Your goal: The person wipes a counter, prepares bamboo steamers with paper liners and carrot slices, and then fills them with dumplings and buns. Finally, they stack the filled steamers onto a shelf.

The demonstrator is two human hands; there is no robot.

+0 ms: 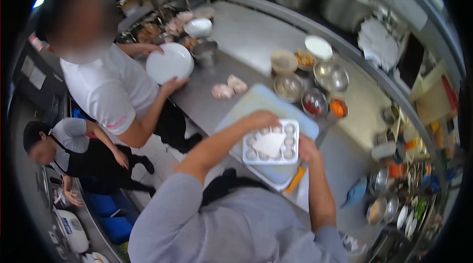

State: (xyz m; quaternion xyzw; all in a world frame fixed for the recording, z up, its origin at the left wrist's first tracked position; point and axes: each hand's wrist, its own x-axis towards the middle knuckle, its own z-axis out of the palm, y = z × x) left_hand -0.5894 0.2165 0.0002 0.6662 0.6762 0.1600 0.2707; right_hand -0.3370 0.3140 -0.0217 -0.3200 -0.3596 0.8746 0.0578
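A white tray (271, 162) of round, pale pieces that look like mushrooms is held up between my two hands. A white, roughly triangular label or sheet (269, 143) covers part of its middle. My left hand (263, 120) grips the tray's far edge, with its fingertips partly hidden. On the right side, my right hand (309, 148) is closed around the tray's edge. Beneath lies a pale cutting board (261, 96), with another white tray (281, 184) partly hidden near its front edge. A yellow handle (294, 180) lies beside that tray.
Several bowls, including one of red pieces (314, 103) and one of orange pieces (338, 108), stand beyond the board. Raw meat pieces (229, 88) lie left. A co-worker holds a white plate (170, 63); another person (86, 149) is behind. A shelf (315, 25) overhangs the counter.
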